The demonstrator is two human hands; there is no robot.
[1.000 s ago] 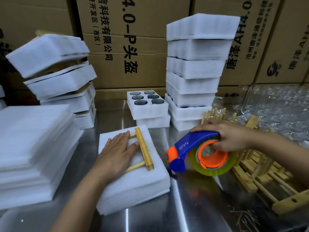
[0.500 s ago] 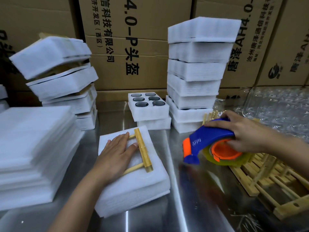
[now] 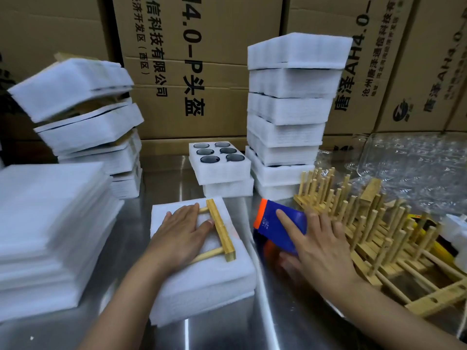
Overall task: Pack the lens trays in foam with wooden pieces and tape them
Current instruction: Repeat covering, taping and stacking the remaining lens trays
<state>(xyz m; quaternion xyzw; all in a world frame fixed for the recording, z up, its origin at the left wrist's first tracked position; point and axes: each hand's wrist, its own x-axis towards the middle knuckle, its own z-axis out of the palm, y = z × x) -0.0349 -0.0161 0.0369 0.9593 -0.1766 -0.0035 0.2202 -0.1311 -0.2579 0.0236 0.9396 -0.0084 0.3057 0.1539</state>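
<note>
My flat left hand (image 3: 183,234) pins the wooden piece (image 3: 222,234) on the foam pack (image 3: 214,279) mid-counter (image 3: 290,324), my right hand (image 3: 321,251) grips the tape dispenser (image 3: 278,226) beside it; if I ease off, the piece may skew under tape.

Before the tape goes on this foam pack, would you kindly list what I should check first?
1. Wooden piece lies on the foam pack: ok.
2. Left hand presses on it: ok.
3. Right hand holds the tape dispenser: ok.
4. Dispenser touching the pack: not ok, it is beside it, apart.
5. Tape end free: cannot tell, blurred.
6. Tape across the pack: not ok, none visible.
</note>
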